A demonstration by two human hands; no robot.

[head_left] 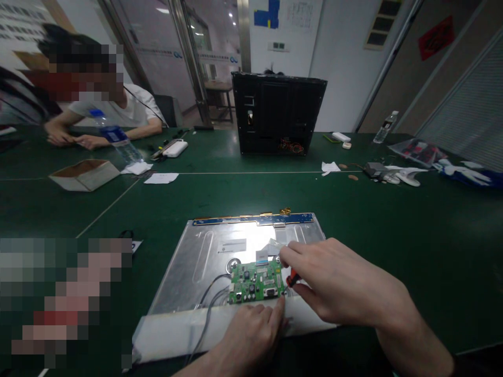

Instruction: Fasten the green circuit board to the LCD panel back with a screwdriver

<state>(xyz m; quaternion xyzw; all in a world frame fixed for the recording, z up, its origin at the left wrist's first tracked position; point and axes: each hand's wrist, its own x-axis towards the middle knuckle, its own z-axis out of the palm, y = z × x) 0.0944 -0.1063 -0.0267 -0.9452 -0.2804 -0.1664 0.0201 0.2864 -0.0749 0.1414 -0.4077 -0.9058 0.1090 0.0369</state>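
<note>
A green circuit board (pixel 257 281) with a connector and small components sits on the silver back of a flat display panel (pixel 181 277). My right hand (pixel 338 280) is closed around a short red-handled screwdriver (pixel 292 277) at the board's right side. Its tip is too small and covered to make out. My left hand (pixel 255 330) rests in front of the board, index finger stretched to the lower right corner, other fingers loosely bent. Grey cables (pixel 212 309) run from the board's left side over a white strip (pixel 173 332) along the panel's near edge.
A black monitor housing (pixel 279 112) stands upright across the green table (pixel 393 235). At the left are an open box (pixel 84 175), a tilted water bottle (pixel 116 137) and a seated person (pixel 133 107). Gloves (pixel 396 174) and another bottle (pixel 385 127) lie right.
</note>
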